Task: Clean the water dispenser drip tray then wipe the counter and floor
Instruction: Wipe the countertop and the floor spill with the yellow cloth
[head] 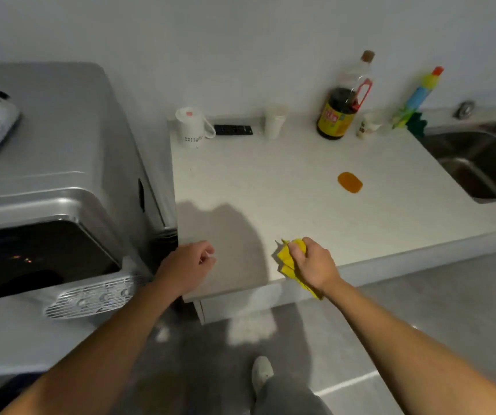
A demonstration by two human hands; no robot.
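My right hand (312,265) grips a crumpled yellow cloth (289,259) over the near edge of the white counter (270,181). An orange-brown spill (350,182) lies on the counter farther back and to the right of that hand. My left hand (188,266) hovers loosely curled above the counter's near left corner, holding nothing that I can see. The silver water dispenser (61,163) stands to the left, its grilled drip tray (91,298) jutting out at the bottom front. Grey floor (420,310) shows below the counter.
Along the back wall stand a white mug (191,127), a black remote (233,130), stacked white cups (274,121), a dark sauce bottle (342,106), a paper cup (368,124) and a spray bottle (419,95). A steel sink (486,166) lies at the right. My shoe (261,372) is on the floor.
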